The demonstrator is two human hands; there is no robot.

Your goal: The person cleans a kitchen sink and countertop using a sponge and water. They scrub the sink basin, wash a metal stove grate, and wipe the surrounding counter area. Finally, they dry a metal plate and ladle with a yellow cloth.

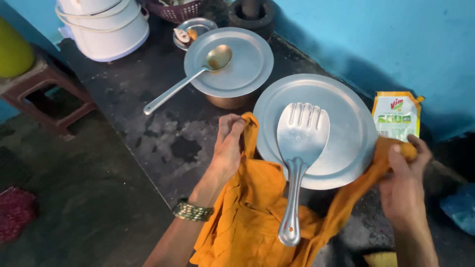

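Both hands gripped an orange cloth (252, 207) around a covered pot: the left hand (228, 143) pinched it at the lid's (341, 123) left rim, the right hand (405, 173) at the right. A slotted metal spatula (300, 148) lay on the lid, near the dark counter's (163, 133) front edge.

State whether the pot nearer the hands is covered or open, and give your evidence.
Covered. A round metal lid hides its mouth, and a slotted spatula lies flat on the lid. Both hands grip an orange cloth at the rim.
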